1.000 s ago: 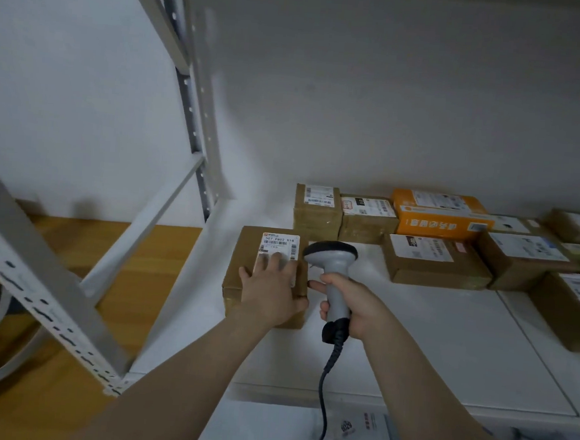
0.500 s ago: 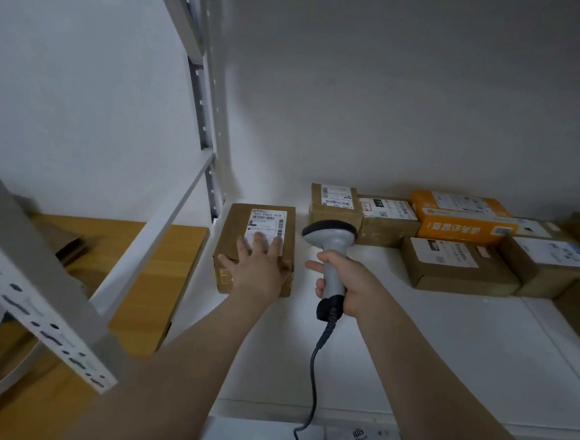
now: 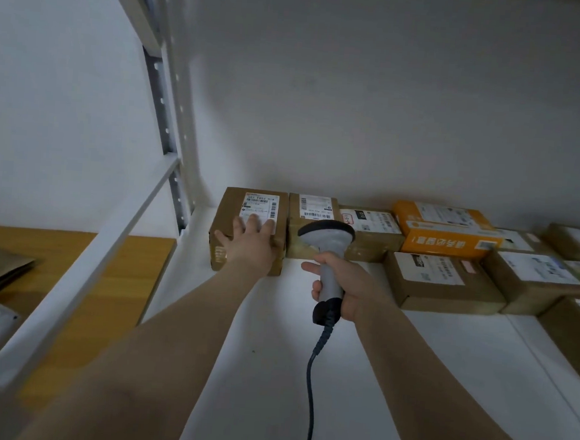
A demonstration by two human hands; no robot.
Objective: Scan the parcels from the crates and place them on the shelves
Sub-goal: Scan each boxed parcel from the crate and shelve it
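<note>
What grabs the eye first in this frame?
Two bare arms reach in: the left hand lies flat on a labelled brown parcel at the back left of the white shelf. The right hand grips a grey corded barcode scanner just beside it. Further right, an orange box stands out among the other cardboard parcels by the back wall.

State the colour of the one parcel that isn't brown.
Orange; the parcel shows best in head view.
</note>
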